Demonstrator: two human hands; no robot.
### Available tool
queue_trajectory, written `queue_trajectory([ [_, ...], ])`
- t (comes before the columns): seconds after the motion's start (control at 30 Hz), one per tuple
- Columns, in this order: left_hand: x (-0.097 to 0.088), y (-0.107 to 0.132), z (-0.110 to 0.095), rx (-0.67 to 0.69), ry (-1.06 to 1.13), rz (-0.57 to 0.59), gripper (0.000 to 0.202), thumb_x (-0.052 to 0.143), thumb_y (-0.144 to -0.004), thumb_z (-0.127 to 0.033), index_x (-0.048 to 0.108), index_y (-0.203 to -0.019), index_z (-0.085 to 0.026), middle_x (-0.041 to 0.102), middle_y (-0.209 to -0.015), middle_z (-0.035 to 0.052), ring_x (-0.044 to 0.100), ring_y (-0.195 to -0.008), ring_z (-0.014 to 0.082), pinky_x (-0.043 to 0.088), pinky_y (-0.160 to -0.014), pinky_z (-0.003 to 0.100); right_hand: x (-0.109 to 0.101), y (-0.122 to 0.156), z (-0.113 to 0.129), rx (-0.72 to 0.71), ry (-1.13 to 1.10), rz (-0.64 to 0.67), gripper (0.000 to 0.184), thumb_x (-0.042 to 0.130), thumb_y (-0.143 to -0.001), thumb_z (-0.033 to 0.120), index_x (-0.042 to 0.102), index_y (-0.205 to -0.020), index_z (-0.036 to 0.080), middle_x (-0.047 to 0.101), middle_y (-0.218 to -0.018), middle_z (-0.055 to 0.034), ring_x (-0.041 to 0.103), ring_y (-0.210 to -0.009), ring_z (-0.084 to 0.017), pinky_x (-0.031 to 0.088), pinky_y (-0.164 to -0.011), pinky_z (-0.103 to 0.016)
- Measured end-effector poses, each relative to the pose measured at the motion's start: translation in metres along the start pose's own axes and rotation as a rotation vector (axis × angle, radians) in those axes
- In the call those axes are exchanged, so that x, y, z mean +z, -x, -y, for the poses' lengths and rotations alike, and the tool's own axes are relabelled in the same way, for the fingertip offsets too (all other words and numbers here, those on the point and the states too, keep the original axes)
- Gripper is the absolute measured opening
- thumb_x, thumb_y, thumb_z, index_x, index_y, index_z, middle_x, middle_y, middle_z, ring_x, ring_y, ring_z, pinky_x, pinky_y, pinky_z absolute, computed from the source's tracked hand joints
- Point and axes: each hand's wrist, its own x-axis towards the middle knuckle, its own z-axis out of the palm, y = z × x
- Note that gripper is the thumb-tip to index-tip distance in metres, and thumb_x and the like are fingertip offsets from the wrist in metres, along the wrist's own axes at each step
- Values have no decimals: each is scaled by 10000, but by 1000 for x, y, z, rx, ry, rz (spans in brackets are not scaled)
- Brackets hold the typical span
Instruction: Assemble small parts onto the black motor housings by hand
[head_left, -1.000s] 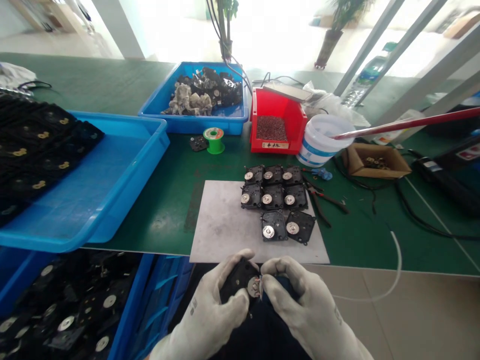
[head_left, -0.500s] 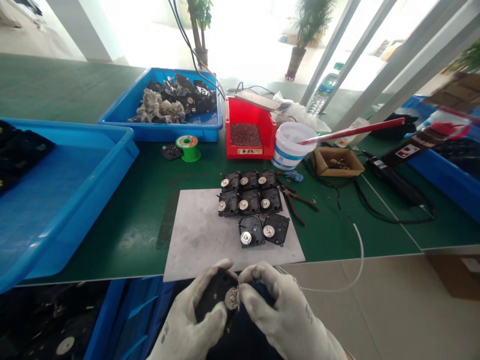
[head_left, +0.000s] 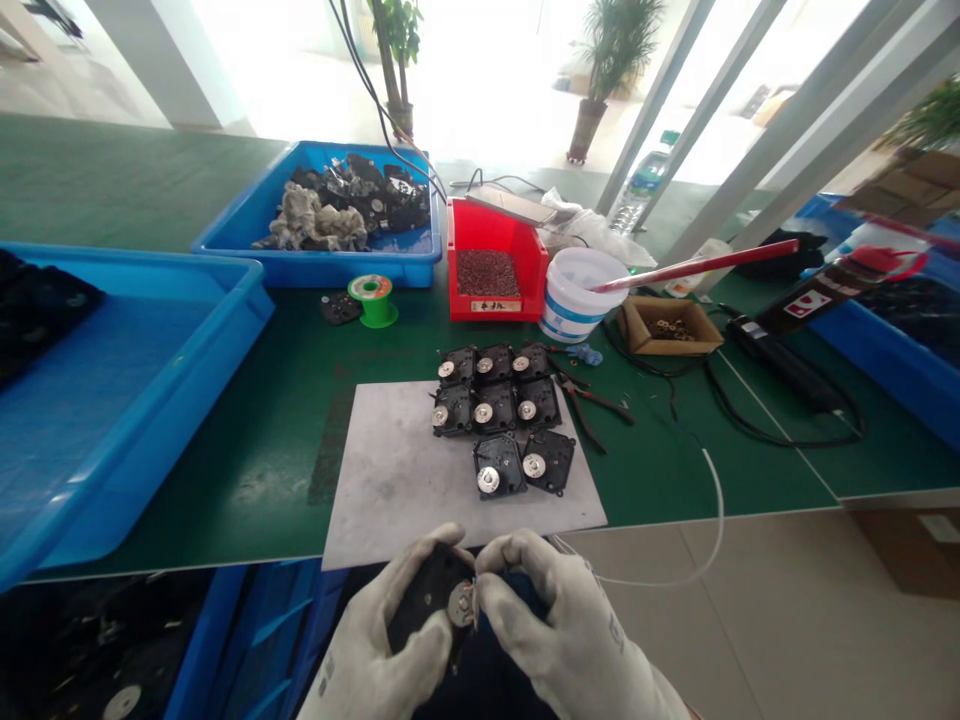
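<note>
Beyond hands point(head_left: 375, 640), green workbench point(head_left: 225, 470), sunlit room point(head_left: 480, 70)

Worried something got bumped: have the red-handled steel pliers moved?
No: the red-handled steel pliers still lie beside the grey metal sheet; only the view shifted.

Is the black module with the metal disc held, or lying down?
Held: the black module is gripped between the gloved left hand and right hand.

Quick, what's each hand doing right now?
Left hand: closed, holding a black module with a metal disc.
Right hand: closed, holding the same module.
</note>
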Motion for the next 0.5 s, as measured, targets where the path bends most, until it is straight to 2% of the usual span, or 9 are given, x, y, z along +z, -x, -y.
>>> queue_trajectory([
  [0.17, 1, 2, 0, -26, 4, 21, 841, 673, -753, -609, 601, -1444, -137, 691, -1400, 109, 679, -1298, 271, 612, -852, 213, 1, 3, 11, 44, 14, -68, 204, 561, -947, 347, 703, -943, 200, 718, -890, -20, 687, -853, -162, 478, -732, -233],
  [0.3, -2, -2, 4, -7, 38, 14, 836, 699, -761, -621, 598, -1430, -130, 701, -1377, 106, 698, -1264, 239, 592, -966, 176, 1, 3, 13, 86, -15, -44, 198, 553, -920, 359, 683, -930, 211, 697, -856, -29, 658, -817, -177, 497, -788, -263],
  [0.43, -10, -10, 17, 48, -9, 127, 807, 728, -795, -633, 601, -1447, -174, 715, -1363, 91, 692, -1294, 249, 601, -998, 180, 0, 3, 13, 125, 6, -44, 210, 559, -906, 396, 685, -918, 228, 679, -847, -36, 649, -820, -187, 494, -778, -265],
  [0.5, -12, -11, 25, 88, -16, 110, 777, 759, -788, -653, 643, -1407, -199, 724, -1358, 79, 700, -1282, 248, 593, -1036, 187, -3, 4, 21, 184, 32, -47, 214, 590, -888, 409, 718, -951, 250, 677, -840, -26, 639, -763, -168, 485, -735, -248],
])
